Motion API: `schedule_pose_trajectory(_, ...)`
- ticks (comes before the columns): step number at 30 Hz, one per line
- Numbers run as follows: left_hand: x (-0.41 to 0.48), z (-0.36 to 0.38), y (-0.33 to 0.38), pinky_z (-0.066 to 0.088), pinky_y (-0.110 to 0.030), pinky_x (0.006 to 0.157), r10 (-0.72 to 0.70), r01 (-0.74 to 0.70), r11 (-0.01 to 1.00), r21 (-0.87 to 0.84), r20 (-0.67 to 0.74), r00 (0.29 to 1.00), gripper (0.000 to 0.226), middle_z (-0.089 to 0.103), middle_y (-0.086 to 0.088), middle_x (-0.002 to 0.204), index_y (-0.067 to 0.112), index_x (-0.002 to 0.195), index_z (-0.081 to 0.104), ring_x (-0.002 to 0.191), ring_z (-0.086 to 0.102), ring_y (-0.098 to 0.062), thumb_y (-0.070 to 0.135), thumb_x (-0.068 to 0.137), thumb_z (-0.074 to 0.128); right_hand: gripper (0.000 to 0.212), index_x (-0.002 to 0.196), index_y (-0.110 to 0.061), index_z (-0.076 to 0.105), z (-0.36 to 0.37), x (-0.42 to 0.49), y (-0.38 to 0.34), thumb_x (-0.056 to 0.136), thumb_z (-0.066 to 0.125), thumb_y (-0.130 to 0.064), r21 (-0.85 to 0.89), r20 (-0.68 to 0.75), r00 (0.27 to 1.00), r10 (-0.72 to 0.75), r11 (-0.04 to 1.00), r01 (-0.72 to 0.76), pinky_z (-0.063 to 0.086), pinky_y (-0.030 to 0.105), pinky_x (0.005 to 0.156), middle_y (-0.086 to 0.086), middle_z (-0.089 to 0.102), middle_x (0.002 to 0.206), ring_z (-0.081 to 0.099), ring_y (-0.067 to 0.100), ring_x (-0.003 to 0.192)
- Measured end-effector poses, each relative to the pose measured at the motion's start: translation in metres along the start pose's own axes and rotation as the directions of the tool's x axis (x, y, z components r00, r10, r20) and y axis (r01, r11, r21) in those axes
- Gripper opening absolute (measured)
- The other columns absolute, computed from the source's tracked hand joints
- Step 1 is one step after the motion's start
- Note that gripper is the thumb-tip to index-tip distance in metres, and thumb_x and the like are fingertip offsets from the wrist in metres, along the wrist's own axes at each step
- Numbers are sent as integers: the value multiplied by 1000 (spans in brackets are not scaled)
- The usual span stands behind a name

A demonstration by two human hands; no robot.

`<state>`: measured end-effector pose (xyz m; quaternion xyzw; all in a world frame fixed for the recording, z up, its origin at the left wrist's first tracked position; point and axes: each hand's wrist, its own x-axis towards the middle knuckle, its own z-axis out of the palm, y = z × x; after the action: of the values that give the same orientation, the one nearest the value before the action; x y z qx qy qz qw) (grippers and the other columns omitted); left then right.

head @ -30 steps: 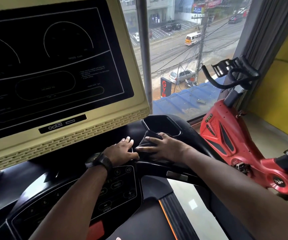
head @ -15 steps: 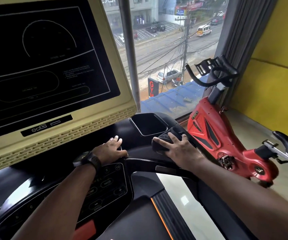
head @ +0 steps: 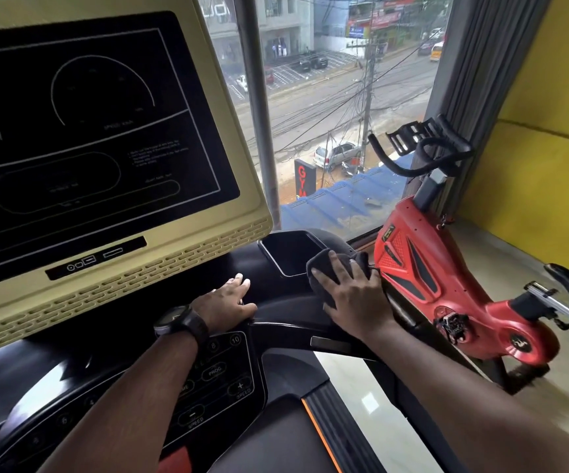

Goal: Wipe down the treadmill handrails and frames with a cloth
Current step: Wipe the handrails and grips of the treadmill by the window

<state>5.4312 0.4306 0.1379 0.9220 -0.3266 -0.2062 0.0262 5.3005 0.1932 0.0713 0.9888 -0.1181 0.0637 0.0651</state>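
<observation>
cloth [head: 322, 266] under right hand [head: 354, 298], frame [head: 286, 310] edge

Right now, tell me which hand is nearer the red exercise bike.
Right. The right hand presses the cloth on the treadmill frame beside the bike; the left hand rests on the console, further left.

Your daylight comes through the window [head: 337, 107], bright and soft. The wide lens bends your edges; the floor [head: 371, 402] shows glare.
</observation>
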Motion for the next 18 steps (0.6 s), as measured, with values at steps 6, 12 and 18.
schedule_pose_trajectory(6,12,2,10,7,-33,123,38,-37,999,-30,32,999,69,-3,-9,166,12,158,9,153,-2,-15,28,99,42,70,155,-46,27,-20,40,8,91,52,-64,185,87,985,151,969,-165,42,60,106,3,22,168,39,34,143)
schedule_pose_trajectory(12,26,2,16,8,-37,124,53,-53,998,24,26,998,86,-8,-9,166,12,158,3,153,-5,-16,38,93,52,69,151,-43,41,-8,27,5,86,58,-62,135,-3,997,75,988,-74,44,60,103,4,33,164,47,35,138)
schedule_pose_trajectory(18,32,6,18,5,-36,124,89,-89,996,4,-5,996,96,-9,-6,165,14,158,-1,152,-8,-15,41,89,59,69,154,-39,37,-13,45,-3,90,52,-61,207,61,939,339,916,-344,44,58,101,11,35,161,45,38,136)
